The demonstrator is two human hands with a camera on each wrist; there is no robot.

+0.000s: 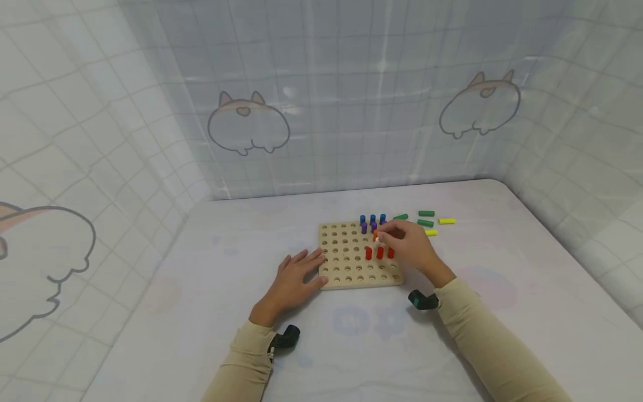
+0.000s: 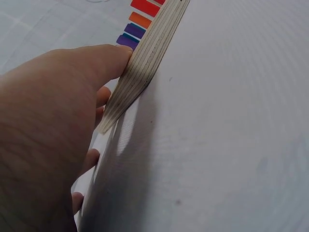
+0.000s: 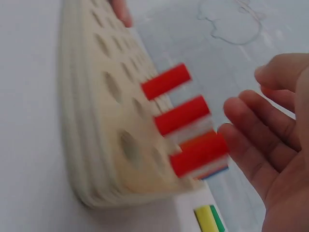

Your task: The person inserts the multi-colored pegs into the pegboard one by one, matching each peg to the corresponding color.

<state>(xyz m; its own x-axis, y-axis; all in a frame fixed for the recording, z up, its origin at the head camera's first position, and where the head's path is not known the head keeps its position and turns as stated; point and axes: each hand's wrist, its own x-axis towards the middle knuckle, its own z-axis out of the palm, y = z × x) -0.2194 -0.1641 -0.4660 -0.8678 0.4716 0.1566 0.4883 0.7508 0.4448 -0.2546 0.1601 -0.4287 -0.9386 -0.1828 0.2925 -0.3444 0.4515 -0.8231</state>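
Apparently to steady it, the left hand point(image 1: 293, 282) rests extended fingers against the pegboard point(image 1: 342, 273), which lies between both hands. The right hand point(image 1: 409, 244), loosely curved and visibly empty, hovers beside upright red pegs point(image 1: 380, 253); loose green pegs point(image 1: 426, 213) lie beyond it, presumably within reach.

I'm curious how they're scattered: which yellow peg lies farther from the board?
The rightmost yellow peg in the head view; the other yellow peg lies lower left, closer to the board.
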